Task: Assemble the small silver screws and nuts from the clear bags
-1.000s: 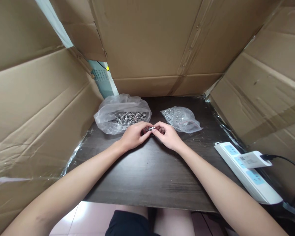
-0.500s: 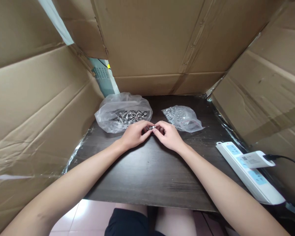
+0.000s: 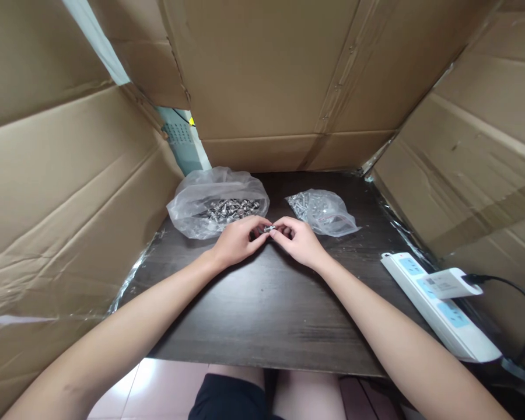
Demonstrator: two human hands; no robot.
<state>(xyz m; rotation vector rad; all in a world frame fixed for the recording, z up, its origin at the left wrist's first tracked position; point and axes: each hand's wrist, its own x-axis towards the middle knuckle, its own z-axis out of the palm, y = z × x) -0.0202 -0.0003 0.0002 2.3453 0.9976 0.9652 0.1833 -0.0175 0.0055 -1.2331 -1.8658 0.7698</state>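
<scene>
My left hand [image 3: 240, 240] and my right hand [image 3: 301, 240] meet above the middle of the table, thumbs and forefingers pinched on a small metal screw [image 3: 269, 229]. The screw is silvery and lies roughly sideways between the fingertips; its ends are partly covered. Behind my left hand, an open clear plastic bag [image 3: 188, 198] holds a heap of shiny metal fasteners [image 3: 231, 210], too small to tell apart. A smaller zip bag [image 3: 339, 221] with silvery screws [image 3: 306, 204] lies flat behind my right hand.
The dark wooden table [image 3: 245, 309] has cardboard walls [image 3: 266, 76] at its back and both sides. A white power strip [image 3: 437, 309] with a plugged-in adapter [image 3: 450, 284] and black cable lies at the right. My legs are below the front edge.
My hands stay together on the screw, with only slight finger movement around it. The whole view has shifted a little; both bags stay in place.
</scene>
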